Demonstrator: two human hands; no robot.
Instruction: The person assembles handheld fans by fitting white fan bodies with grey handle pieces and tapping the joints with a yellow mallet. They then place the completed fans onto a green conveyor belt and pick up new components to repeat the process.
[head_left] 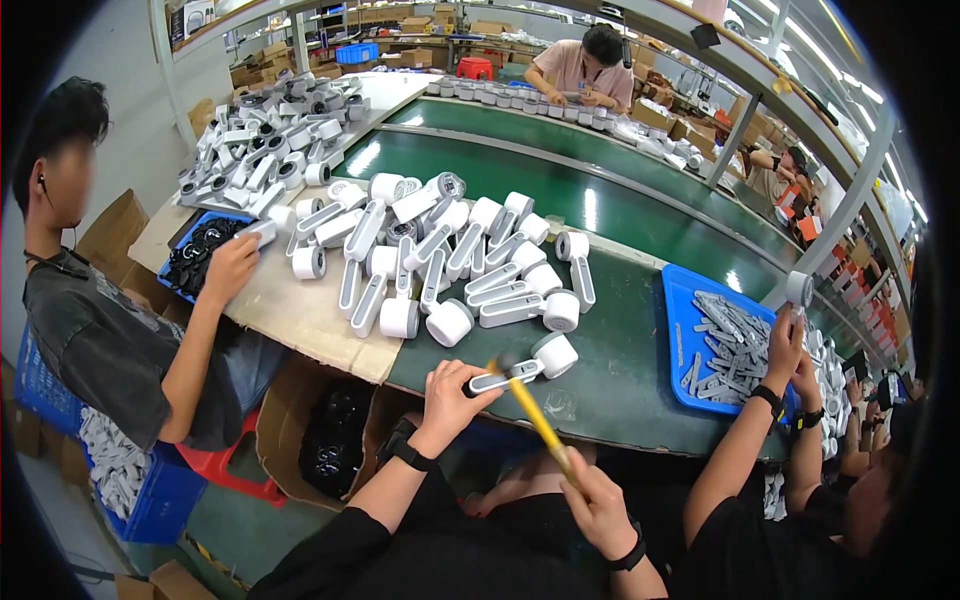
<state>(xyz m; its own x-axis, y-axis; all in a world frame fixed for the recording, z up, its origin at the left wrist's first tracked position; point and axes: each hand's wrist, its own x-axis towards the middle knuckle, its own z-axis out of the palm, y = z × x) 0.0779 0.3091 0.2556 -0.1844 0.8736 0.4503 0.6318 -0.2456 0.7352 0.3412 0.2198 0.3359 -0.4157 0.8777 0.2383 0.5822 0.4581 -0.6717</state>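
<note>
Pale wall (132, 140), bright ceiling lights (814, 52)

A white device (553, 356) with a drum-shaped head and long grey-outlined handle lies at the workbench's (625, 345) near edge, head rightward. A yellow-shafted hammer (538, 415) slants across that edge, dark head over the handle; contact is unclear.

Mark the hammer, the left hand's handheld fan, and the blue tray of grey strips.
Hammer (541, 425): head view, yellow handle.
Handheld fan (555, 355): head view, round end.
Blue tray (680, 302): head view, bare floor.
</note>
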